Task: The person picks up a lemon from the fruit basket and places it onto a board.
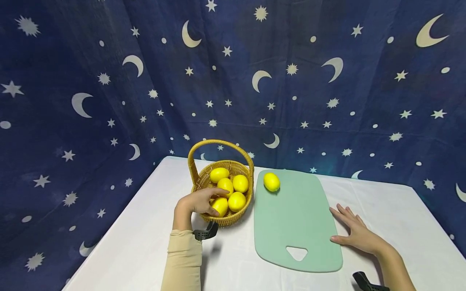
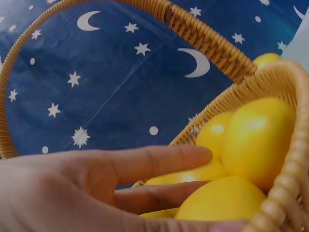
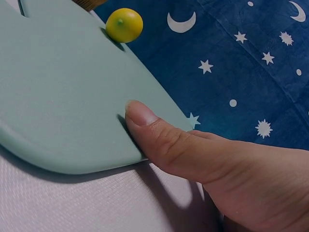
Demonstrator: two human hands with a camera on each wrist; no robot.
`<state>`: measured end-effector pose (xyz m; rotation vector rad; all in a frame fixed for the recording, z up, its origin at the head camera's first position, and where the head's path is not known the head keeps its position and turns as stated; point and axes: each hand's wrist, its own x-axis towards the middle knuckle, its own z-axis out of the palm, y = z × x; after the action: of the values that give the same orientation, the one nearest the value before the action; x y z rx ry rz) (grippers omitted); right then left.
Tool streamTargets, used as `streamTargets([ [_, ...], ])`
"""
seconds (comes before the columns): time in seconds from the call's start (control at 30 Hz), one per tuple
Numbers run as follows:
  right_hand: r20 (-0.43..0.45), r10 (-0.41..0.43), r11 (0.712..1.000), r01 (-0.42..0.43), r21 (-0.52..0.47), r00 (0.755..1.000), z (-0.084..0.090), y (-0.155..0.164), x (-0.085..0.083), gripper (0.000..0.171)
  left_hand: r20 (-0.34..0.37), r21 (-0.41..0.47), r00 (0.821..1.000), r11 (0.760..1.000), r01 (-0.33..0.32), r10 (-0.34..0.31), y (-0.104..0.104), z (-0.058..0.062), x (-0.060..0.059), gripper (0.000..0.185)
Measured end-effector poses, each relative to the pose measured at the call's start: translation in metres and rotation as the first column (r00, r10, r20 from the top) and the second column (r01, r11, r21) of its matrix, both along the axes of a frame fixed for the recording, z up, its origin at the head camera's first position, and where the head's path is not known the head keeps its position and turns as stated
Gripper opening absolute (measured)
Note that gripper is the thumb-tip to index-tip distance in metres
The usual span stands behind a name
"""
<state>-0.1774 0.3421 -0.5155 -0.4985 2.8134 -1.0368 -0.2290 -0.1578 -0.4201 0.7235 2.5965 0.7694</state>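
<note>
my left hand (image 1: 198, 202) reaches into the round woven wicker basket (image 1: 204, 184), fingers curled round a smooth yellow lemon (image 1: 220, 205) | my right hand (image 1: 354, 232) lies flat, fingers apart, thumb touching the pale green plastic cutting board (image 1: 296, 218), its lone lemon (image 1: 271, 181) far ahead of the fingertips | risk: loose grip, lemon slips; wrist snags the basket handle (image 1: 218, 143), tips it.

This looks like a staged recording corner, not a lived-in room. A dark blue cloth (image 1: 291, 81) printed with moons and stars hangs as backdrop on all sides behind a table (image 1: 145, 242) under a plain white cover.
</note>
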Motion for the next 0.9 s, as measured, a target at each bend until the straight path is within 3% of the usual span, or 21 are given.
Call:
streamTargets([
  [0.37, -0.008, -0.005, 1.0, 0.005, -0.008, 1.0, 0.001, -0.001, 0.002, 0.092, 0.018, -0.052, 0.998, 0.997, -0.052, 0.053, 0.005, 0.0, -0.001, 0.059],
  [0.63, 0.0, -0.008, 1.0, 0.008, -0.004, 1.0, 0.002, -0.001, 0.002, 0.092, 0.054, -0.109, 0.976, 0.972, -0.206, 0.213, 0.009, 0.01, 0.005, 0.058],
  [0.9, 0.008, -0.01, 1.0, 0.01, -0.009, 1.0, 0.0, 0.0, 0.001, 0.093, 0.043, -0.177, 0.974, 0.961, -0.212, 0.223, 0.013, 0.008, 0.004, 0.062],
])
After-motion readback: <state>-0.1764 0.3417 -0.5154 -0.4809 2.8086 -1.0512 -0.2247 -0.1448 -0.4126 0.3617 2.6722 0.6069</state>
